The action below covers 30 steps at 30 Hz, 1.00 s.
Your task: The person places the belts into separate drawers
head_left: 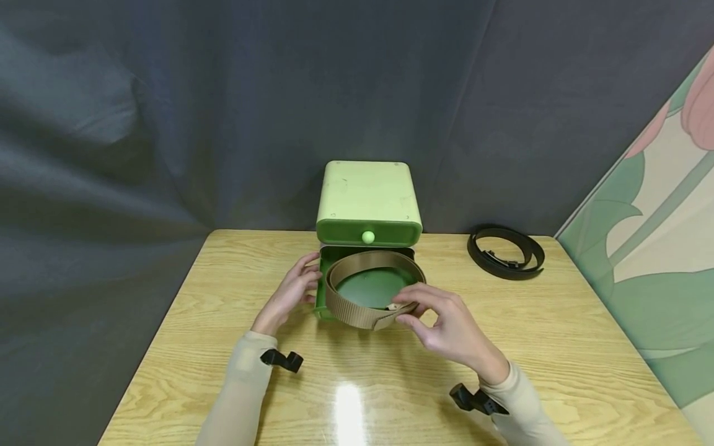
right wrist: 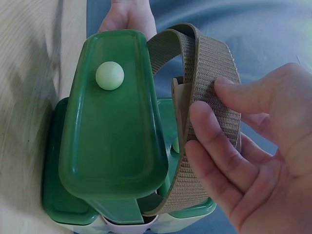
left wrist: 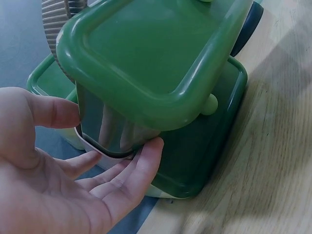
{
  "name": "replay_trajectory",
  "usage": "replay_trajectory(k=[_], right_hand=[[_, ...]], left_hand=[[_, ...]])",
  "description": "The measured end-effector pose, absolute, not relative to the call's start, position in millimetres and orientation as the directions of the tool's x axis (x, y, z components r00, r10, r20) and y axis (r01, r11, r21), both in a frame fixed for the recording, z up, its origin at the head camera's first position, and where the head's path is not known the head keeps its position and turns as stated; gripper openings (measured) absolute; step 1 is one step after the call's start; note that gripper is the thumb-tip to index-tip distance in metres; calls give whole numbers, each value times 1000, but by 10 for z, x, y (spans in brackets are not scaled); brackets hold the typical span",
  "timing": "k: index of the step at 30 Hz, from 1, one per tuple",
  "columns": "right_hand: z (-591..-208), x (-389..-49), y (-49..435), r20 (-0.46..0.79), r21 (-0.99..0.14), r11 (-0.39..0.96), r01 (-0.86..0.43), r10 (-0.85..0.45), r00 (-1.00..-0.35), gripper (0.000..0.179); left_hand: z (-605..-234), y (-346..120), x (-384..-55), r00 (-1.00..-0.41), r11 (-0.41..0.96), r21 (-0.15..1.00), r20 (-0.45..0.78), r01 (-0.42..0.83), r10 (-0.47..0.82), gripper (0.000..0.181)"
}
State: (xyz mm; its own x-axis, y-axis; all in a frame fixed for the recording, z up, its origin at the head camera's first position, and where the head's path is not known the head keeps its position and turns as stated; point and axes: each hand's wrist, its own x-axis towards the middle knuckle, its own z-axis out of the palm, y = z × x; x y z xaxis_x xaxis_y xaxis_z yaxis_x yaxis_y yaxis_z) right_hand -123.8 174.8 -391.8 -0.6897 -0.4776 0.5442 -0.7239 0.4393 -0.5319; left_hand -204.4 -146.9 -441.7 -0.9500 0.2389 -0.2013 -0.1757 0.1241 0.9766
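Observation:
A coiled tan webbing belt stands over a pulled-out green drawer; its far side dips behind the front panel in the right wrist view. My right hand pinches the coil's near right side between thumb and fingers, close to the buckle. At the drawer's left side is my left hand, fingers extended and spread. In the left wrist view its thumb touches the drawer's edge, and its fingertips lie along the side near the cabinet opening. The belt partly hides the drawer's inside.
The pale green cabinet stands at the table's back against a dark curtain. A closed drawer with a round knob sits above the pulled-out one. A coiled black belt lies at the back right of the wooden table.

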Motion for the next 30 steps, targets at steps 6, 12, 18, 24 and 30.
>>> replay_trajectory(k=[6,12,18,24,30], right_hand=[[-3920,-1250,1735,532,-544,444,-711,-473,-702,30],[-3917,-1273,1704,505,-576,442,-688,-469,-725,30],[-3933,-1303,1693,492,-597,436,-673,-464,-737,29],[-3947,-1345,1690,480,-617,430,-659,-458,-748,30],[-3941,-1367,1676,456,-635,445,-631,-443,-771,28]], left_hand=[[-4418,-1474,-2055,-950,126,977,-200,-174,241,64],[-4419,-1469,-2059,-949,126,977,-201,-175,243,64],[-4418,-1468,-2047,-949,130,976,-200,-173,243,63],[-4410,-1466,-2045,-952,122,977,-199,-174,234,63],[-4412,-1476,-2054,-949,124,977,-202,-176,241,64]])
